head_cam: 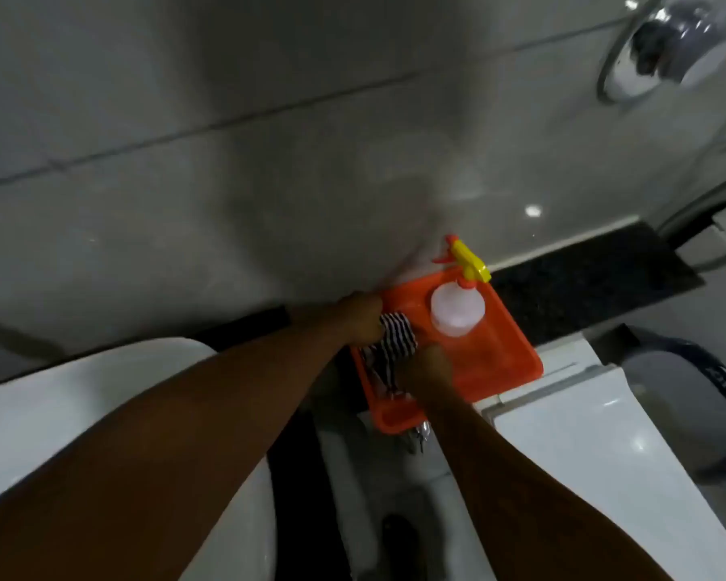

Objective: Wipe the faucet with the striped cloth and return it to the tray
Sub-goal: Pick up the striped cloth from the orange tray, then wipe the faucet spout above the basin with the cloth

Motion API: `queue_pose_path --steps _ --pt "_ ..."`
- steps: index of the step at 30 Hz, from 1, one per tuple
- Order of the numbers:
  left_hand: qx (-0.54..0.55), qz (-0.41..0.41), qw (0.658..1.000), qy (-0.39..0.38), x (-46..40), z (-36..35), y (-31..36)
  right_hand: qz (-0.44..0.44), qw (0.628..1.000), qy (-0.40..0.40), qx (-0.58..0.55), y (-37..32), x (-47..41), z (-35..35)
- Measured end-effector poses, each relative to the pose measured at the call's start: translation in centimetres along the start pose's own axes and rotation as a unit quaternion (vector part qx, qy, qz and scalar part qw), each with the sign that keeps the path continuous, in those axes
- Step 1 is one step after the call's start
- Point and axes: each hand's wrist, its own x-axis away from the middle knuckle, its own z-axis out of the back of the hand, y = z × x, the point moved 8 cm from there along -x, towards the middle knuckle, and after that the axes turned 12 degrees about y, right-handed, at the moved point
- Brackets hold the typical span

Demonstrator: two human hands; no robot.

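Note:
An orange tray rests on a white ledge in the middle of the view. The black-and-white striped cloth lies bunched in the tray's left half. My left hand grips the cloth's upper left end at the tray's corner. My right hand holds the cloth's lower part, fingers closed over it. A chrome fitting pokes out beneath the tray's near edge, mostly hidden. A round chrome wall fixture sits at the top right, blurred.
A translucent spray bottle with a yellow and orange trigger stands in the tray's far half. A white basin lies at the lower left, a white toilet lid at the lower right. A dark stone ledge meets the grey tiled wall.

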Motion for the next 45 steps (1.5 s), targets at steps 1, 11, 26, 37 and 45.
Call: queue_pose_path --steps 1,11,26,37,45 --pt "-0.005 0.014 1.0 -0.026 -0.6 -0.9 0.0 -0.012 1.0 -0.003 0.004 0.7 -0.7 -0.5" --pt "0.011 0.067 0.996 -0.056 -2.8 -5.6 -0.8 -0.052 0.997 -0.045 -0.031 4.4 -4.4 -2.4" --pt "0.733 0.272 0.622 0.05 11.9 8.5 -5.3 0.149 0.927 -0.144 -0.314 -16.9 10.2 7.9" --pt "0.706 0.202 0.658 0.17 29.3 28.7 -16.2 0.125 0.883 -0.292 -0.347 -31.6 25.5 2.9" --pt "0.491 0.311 0.716 0.385 39.0 33.4 -27.9 0.181 0.913 -0.231 -0.283 -37.5 30.5 -6.3"
